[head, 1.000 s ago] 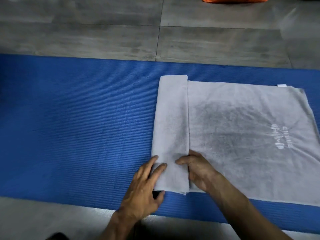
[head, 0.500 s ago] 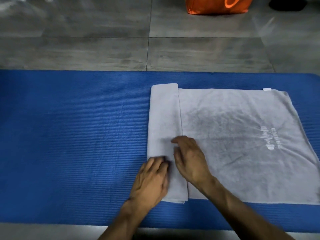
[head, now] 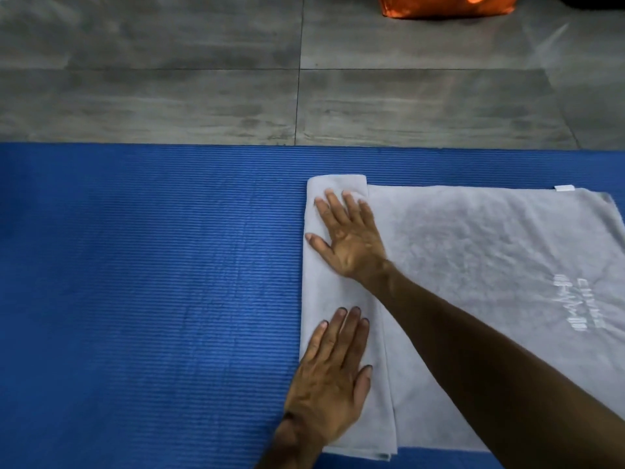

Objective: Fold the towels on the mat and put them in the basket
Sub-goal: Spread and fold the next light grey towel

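From the head camera, a grey towel (head: 473, 265) lies spread on a blue ribbed mat (head: 152, 282), filling the centre and right of the frame and running off the right edge. Its left end is folded over into a narrow strip (head: 324, 292) that stands as a vertical band just right of centre, from the middle of the frame down to the lower edge of the mat.

The right hand (head: 348, 238) lies flat on the upper part of that strip, fingers straight and spread, its fingertips near the strip's upper end and the thumb pointing toward the strip's left edge; nothing is grasped, the palm only presses the cloth. Its forearm crosses the towel diagonally from the lower right corner of the frame.

The left hand (head: 333, 374) rests flat on the lower part of the same strip, fingers straight and close together, pointing up the frame; the heel of the hand overhangs the strip's left edge onto the mat. It too grips nothing and simply presses down. The two hands are apart, one above the other along the strip, with bare folded cloth between them.

Pale lettering (head: 575, 306) shows on the towel toward the right edge, and a small white tag (head: 564, 188) sticks out of its upper edge at the upper right.

Above the mat runs grey tiled floor (head: 169, 79). At the top edge, right of centre, sits part of an orange bag (head: 439, 6); whether this is the basket cannot be told
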Available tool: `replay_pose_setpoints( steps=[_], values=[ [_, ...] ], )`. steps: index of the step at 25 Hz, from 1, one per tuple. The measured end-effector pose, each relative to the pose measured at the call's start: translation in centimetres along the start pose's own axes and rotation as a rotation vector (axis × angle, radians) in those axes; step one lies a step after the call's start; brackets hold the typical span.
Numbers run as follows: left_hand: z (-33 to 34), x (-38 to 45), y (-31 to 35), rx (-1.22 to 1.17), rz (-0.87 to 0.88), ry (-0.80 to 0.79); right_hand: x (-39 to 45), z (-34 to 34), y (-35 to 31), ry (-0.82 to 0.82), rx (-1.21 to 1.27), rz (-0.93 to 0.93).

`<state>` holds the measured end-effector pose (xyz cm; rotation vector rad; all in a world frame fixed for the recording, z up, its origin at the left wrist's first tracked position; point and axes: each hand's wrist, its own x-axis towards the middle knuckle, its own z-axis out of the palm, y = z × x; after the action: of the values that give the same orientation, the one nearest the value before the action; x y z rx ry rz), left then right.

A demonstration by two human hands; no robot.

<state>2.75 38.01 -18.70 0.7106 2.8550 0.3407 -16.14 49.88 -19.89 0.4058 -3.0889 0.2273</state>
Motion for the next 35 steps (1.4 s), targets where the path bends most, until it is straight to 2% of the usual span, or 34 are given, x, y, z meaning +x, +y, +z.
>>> replay_pose_setpoints(
  steps=[4, 9, 11, 13, 15, 18, 20, 22, 24, 27, 28, 32, 35],
  values=[
    [0.1, 0.1, -0.1, 0.035, 0.003, 0.003, 3.3, 0.2, 0.5, -0.046, -0.025, 0.098],
    [0.4, 0.5, -0.1, 0.087, -0.057, 0.040, 4.6, -0.6, 0.5, -0.141, 0.015, 0.109],
    [0.4, 0.3, 0.3, 0.094, -0.090, 0.051, 3.8, -1.9, -0.1, -0.108, -0.012, 0.118],
    [0.4, -0.3, 0.5, 0.052, -0.127, 0.082, 1.3, -3.0, -2.3, 0.040, -0.064, 0.087],
    [0.2, -1.1, 0.9, -0.080, -0.251, 0.160, -2.7, -3.5, -5.3, 0.100, -0.092, 0.050],
    [-1.3, -2.3, 2.3, -0.374, -0.639, 0.299, -6.3, -5.2, -7.9, -0.055, 0.050, 0.183],
    [-2.8, -2.4, 3.0, -0.598, -0.903, 0.218, -6.2, -5.7, -7.9, -0.118, 0.174, 0.278],
    [-3.9, -2.6, 3.1, -0.640, -1.007, 0.138, -5.7, -6.4, -7.7, -0.166, 0.292, 0.336],
    [-5.2, -2.9, 3.2, -0.618, -0.941, 0.091, -5.8, -6.5, -6.7, -0.161, 0.510, 0.420],
    [-7.6, -3.1, 4.7, -0.526, -0.765, 0.017, -6.8, -7.2, -4.0, -0.059, 1.090, 0.645],
    [-8.4, -3.1, 5.5, -0.482, -0.697, 0.004, -7.5, -7.8, -3.0, -0.006, 1.204, 0.684],
    [-10.1, -3.0, 10.4, -0.487, -0.494, 0.036, -10.2, -10.0, 1.4, 0.123, 1.424, 0.766],
    [-9.4, -2.0, 13.7, -0.524, -0.350, 0.034, -11.5, -10.5, 4.5, 0.180, 1.437, 0.886]
  ],
)
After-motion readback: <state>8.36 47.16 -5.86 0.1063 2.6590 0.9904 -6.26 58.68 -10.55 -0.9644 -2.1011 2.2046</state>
